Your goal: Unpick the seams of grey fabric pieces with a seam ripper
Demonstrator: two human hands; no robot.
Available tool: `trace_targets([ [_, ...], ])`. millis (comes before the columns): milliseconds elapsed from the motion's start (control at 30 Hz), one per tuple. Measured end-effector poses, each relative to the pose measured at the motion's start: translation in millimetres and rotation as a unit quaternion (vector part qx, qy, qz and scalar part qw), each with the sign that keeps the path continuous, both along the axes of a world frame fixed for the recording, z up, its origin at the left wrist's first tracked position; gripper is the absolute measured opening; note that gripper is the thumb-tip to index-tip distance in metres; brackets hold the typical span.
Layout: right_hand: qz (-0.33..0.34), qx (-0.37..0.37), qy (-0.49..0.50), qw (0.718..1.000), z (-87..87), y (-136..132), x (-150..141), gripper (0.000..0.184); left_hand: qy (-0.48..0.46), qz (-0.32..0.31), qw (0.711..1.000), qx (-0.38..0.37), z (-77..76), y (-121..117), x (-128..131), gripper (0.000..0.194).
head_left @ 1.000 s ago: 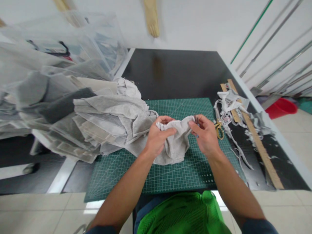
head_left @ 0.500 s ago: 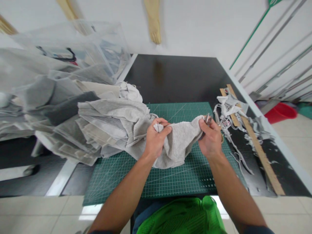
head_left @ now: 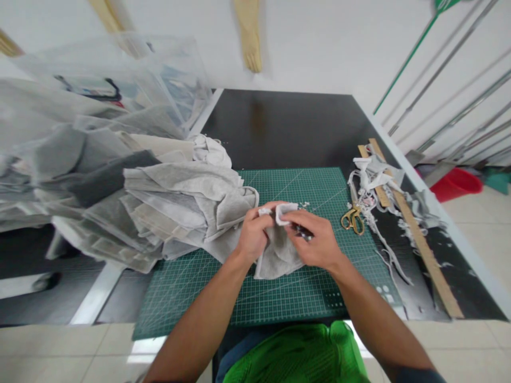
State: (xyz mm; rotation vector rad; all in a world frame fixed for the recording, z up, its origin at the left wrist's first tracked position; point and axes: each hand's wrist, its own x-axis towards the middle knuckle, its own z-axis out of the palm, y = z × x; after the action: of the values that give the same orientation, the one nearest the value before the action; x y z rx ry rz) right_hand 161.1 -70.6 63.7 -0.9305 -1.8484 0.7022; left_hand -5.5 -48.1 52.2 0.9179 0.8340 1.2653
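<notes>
A piece of light grey fabric (head_left: 277, 255) hangs between my two hands above the green cutting mat (head_left: 191, 298). My left hand (head_left: 253, 231) is closed on its upper edge, where a folded white bit shows between thumb and fingers. Close beside it, my right hand (head_left: 315, 239) pinches a turned-up, pale flap of the same fabric. Tucked in the right palm is a small metal tool (head_left: 303, 232), dark and shiny; the fingers hide most of it, so its kind is unclear. The fabric runs left toward a large heap of grey cloth (head_left: 187, 186).
Gold-handled scissors (head_left: 353, 219) lie at the mat's right edge, beside cut fabric strips (head_left: 375, 175). Wooden rulers (head_left: 427, 250) rest along the table's right side. A clear plastic box (head_left: 175, 80) stands behind the heap. A red bucket (head_left: 457, 182) is on the floor at right.
My right hand has moved left, close to my left hand, bringing its end of the fabric and the metal tool along. The fabric stretch between them is gathered, and the scissors' handles are uncovered.
</notes>
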Motion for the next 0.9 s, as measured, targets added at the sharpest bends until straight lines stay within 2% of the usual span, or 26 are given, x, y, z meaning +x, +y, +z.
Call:
trace_targets([
  [100, 0.064, -0.002, -0.041, 0.997, 0.0, -3, -3, 0.042, -0.058, -0.011, 0.997, -0.043, 4.3, -1, -1, 0.037],
  [200, 0.054, -0.020, -0.037, 0.998, -0.5, -3, -1, 0.034, -0.043, 0.009, 0.997, -0.068, 4.6, 0, -1, 0.040],
  [300, -0.048, -0.053, 0.028, 0.997, -2.1, 2, 4, 0.015, -0.047, 0.026, 0.995, -0.088, 2.8, 2, 0, 0.042],
  [367, -0.130, -0.088, 0.060, 0.986, -2.8, 7, 7, 0.017, -0.063, 0.025, 0.993, -0.097, 1.9, 3, 1, 0.039],
  [433, -0.165, -0.122, 0.068, 0.976, -2.2, 12, 9, 0.017, -0.073, 0.029, 0.992, -0.096, 1.3, 3, 3, 0.032],
  [567, -0.118, -0.158, 0.066, 0.978, 1.1, 16, 10, 0.023, -0.052, 0.028, 0.995, -0.075, -0.9, 2, 6, 0.021],
  [667, -0.093, -0.167, 0.072, 0.979, 1.6, 15, 11, 0.020, -0.026, 0.024, 0.998, -0.058, -2.9, 1, 7, 0.019],
  [833, -0.062, -0.183, 0.141, 0.971, -3.5, 17, 15, 0.019, -0.015, 0.012, 0.999, -0.029, -3.8, 1, 5, 0.017],
  [900, -0.032, -0.203, 0.159, 0.966, -6.2, 19, 18, 0.025, -0.008, 0.001, 1.000, -0.001, -3.8, 0, 4, 0.015],
])
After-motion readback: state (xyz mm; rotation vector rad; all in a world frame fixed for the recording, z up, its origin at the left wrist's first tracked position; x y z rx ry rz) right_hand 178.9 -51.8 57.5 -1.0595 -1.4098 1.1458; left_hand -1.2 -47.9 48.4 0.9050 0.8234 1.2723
